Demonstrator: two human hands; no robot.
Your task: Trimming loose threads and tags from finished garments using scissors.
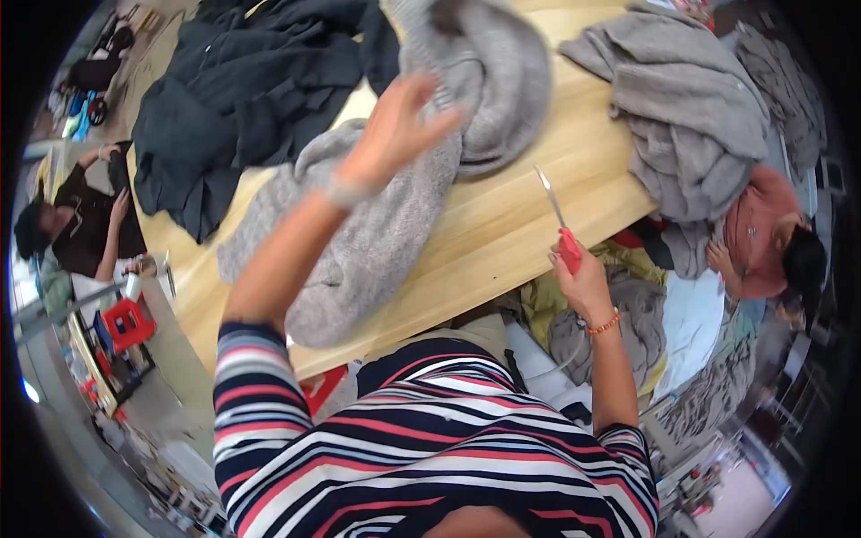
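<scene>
A grey knit garment (386,233) is spread across the wooden table in front of me, its near end close to the table's edge. Above it, blurred by motion, is my left hand (395,125), with fingers apart and nothing visible in them. Just beyond that hand lies more bunched grey knit (502,81); I cannot tell if it is the same piece. My right hand (583,278) is closed around a red-handled tool with a slim metal shaft (553,204) pointing away from me. The tool stays apart from the cloth, over the table's near right side.
Dark garments (242,99) are heaped at the far left of the table (538,233), and grey-brown knits (691,117) at the far right. Below the right edge lie more cloths (628,323). One person (90,215) is at the left, another (762,233) at the right. A red stool (128,323) stands left.
</scene>
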